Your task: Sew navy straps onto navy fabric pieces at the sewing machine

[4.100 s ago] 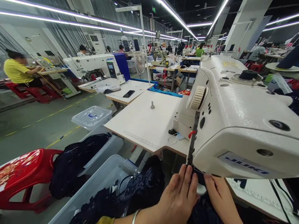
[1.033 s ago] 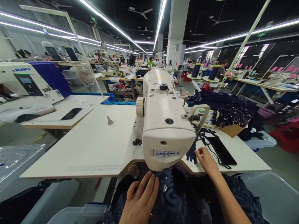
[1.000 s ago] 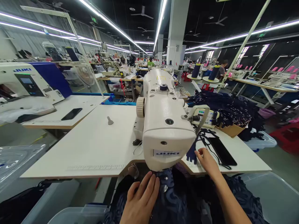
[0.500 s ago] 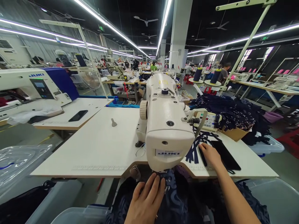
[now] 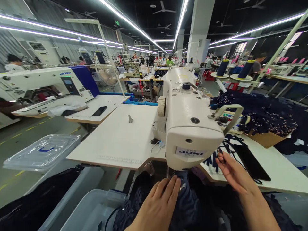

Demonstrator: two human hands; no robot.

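My left hand (image 5: pixel 161 197) lies with outstretched fingers on navy patterned fabric (image 5: pixel 186 202), just below the head of a white sewing machine (image 5: pixel 192 136). A small shiny piece shows on the fabric by the fingertips. The needle area is hidden under the machine head. To the right, my right hand (image 5: pixel 234 173) is closed in a pinch on a dark navy strap (image 5: pixel 220 156), raised slightly above the worktable (image 5: pixel 110 141). More navy straps (image 5: pixel 211 163) lie beside those fingers, partly behind the machine.
A black tablet-like slab (image 5: pixel 251 162) lies right of the straps. Behind it, a cardboard box (image 5: pixel 267 138) carries a heap of navy straps (image 5: pixel 262 112). A small metal key-shaped tool (image 5: pixel 130 118) rests on the table's left part. Clear plastic bins (image 5: pixel 91 210) stand at lower left.
The view has turned left. My right hand has lifted from the straps on the table and now pinches one. My left hand stays on the fabric.
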